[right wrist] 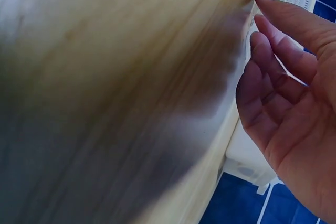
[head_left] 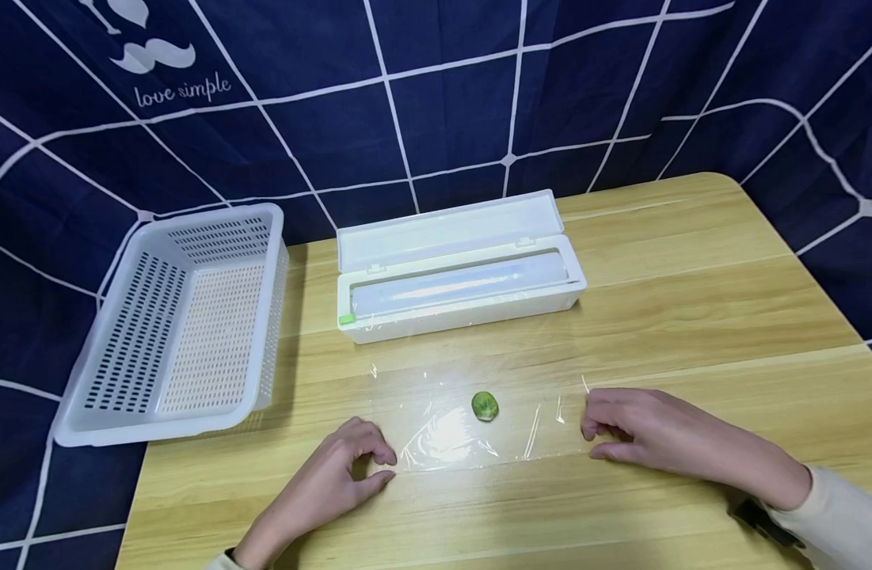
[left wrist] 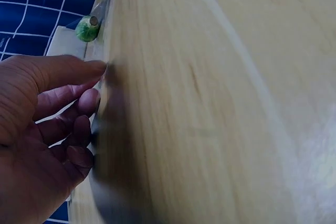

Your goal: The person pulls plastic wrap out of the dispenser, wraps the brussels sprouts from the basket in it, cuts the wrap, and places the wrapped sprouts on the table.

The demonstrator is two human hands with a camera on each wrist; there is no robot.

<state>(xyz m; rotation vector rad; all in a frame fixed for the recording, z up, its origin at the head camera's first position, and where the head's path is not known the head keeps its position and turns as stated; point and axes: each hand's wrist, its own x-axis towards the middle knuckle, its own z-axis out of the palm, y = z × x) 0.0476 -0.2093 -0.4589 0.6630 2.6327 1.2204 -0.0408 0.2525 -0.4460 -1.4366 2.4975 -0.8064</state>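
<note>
A sheet of clear plastic wrap lies on the table, with glare and small wrinkles across it. On it sits a small green Brussels sprout, its pale cut end showing in the left wrist view. My left hand is at the wrap's near left corner, thumb and forefinger slightly apart with the tips right at the edge. At the near right corner is my right hand, a gap between its thumb and forefinger, its other fingers loosely bent. Behind the sprout stands a white wrap dispenser box, lid raised, with a film roll inside.
A white perforated plastic basket stands at the left of the wooden table. A green slider sits at the dispenser's left front corner. Dark blue cloth with white lines hangs behind the table.
</note>
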